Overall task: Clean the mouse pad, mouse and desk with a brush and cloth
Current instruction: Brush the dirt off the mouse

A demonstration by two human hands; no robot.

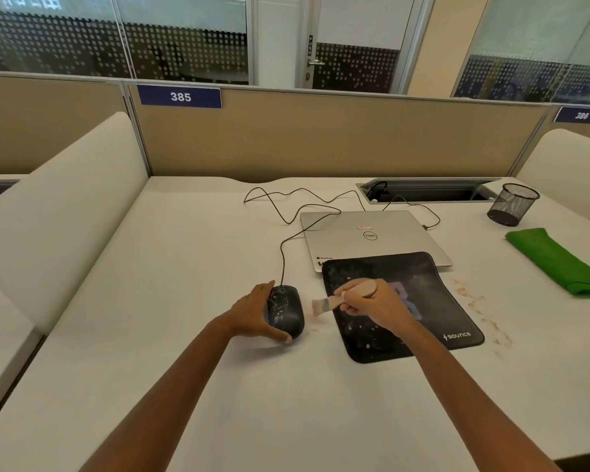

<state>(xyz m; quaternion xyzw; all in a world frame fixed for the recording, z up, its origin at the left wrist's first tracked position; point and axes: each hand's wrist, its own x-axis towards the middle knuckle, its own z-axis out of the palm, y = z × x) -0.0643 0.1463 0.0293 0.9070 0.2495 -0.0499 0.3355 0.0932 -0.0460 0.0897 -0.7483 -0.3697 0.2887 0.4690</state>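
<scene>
Mouse: black, wired, pale-flecked, on the desk just left of the mouse pad. I read the left hand as gripping its sides. I'd judge it light, hard and slick, so the sides suit. Right hand pinches the brush handle, bristles near the mouse. Pad reads "source", laptop "Dell". Partition signs: 385, 386.

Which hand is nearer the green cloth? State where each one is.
Right. The right hand grips the brush over the mouse pad, left of the green cloth; the left hand holds the mouse, farther left.
</scene>
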